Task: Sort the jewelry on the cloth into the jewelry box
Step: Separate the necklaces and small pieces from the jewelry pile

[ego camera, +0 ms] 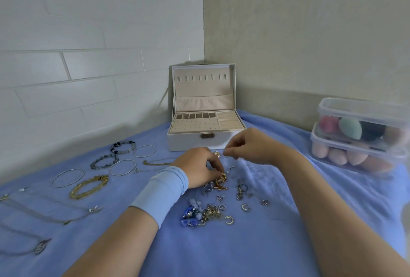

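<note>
Over cloth (244,243), left grip (199,165) perhaps pinches earring (220,184).

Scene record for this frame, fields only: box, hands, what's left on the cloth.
box: white jewelry box, lid up, at far edge
surface: blue fleece cloth
left hand: pinches gold charm
right hand: fingertips pinched, contents too small to tell
unsorted: gold chain bracelet, mixed pile of small pieces
other: stacked clear plastic tubs of sponges

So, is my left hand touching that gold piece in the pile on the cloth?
Touching. The head view shows the left hand with its fingertips pinching the top of the gold piece.
</note>
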